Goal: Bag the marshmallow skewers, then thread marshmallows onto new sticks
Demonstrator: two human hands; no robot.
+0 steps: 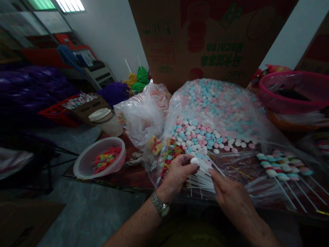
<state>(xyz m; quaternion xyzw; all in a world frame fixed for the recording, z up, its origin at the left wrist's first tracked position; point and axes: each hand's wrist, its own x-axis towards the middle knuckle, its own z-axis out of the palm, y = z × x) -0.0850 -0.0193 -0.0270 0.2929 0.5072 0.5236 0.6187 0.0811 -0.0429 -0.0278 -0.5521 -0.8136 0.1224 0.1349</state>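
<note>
Between the thumb and fingers of my left hand [181, 168] is a white candy [194, 161]. My right hand [224, 183] is pinched at the end of a white stick, just right of the candy. Under and between both hands lies a bundle of white sticks [202, 181]. Behind them, pink, blue and white candies [197, 133] spill from a large clear bag [218, 99]. Colourful ring-shaped pieces [172, 154] lie left of that pile. Finished-looking skewers of stacked candies [284, 166] rest at the right, their sticks pointing toward me.
A translucent bowl [79, 164] of colourful rings and a lidded tub [109, 123] stand on the left. A tall cardboard box [164, 44] rises behind the bags. At the right is a pink basket [269, 97]. The table's front edge runs below my hands.
</note>
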